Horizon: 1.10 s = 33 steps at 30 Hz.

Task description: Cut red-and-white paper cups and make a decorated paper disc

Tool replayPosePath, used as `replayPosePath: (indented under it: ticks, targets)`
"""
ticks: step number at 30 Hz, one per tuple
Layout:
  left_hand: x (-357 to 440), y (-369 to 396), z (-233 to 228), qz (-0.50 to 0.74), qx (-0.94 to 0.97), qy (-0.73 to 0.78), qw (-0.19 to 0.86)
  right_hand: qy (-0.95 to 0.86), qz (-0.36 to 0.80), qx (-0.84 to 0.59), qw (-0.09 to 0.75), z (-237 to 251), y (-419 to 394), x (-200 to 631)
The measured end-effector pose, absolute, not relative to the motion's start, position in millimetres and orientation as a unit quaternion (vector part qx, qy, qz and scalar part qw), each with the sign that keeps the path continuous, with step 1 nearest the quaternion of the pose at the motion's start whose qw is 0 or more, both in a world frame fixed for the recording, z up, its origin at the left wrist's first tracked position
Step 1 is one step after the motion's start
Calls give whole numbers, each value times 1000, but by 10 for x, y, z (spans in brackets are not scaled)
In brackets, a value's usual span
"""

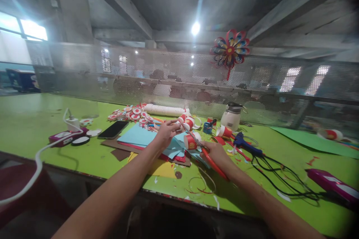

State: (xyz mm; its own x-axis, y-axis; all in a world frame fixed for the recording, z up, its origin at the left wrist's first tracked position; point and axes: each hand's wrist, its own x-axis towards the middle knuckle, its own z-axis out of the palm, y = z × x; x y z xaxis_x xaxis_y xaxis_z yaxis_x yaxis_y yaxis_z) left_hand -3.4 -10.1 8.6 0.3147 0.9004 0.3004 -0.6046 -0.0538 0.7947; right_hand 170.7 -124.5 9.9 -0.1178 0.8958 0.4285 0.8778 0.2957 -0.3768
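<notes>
Left grip (pixel 167 131) pinches paper cup (pixel 187 120); right grip (pixel 215 154) holds scissors (pixel 206 153).

Glaring ceiling lamp (pixel 195 28), warped edges

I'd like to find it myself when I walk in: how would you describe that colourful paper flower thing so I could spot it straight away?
Start at the long green table and look up to the perforated metal screen running along its far edge. The paper flower hangs at the top of that screen, right of centre, above the white jar. It is the only craft piece off the table: a round rosette of red, blue and yellow loops with a red tail.
</notes>
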Motion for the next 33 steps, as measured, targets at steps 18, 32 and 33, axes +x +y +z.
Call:
replayPosePath:
  ticks: [18, 32, 33]
  targets:
    - [-101, -41, 89, 498, 457, 153, 721, -738, -7, -608, 292, 12, -1156, 1775]
    - [-55, -42, 51, 555, 463, 164, 671, -745, -13, -607, 277, -5, -1122, 1807]
    - [-50, -49, 55, 558, 462, 163, 670, -745, -11, -604, 284, -2, -1131, 1801]
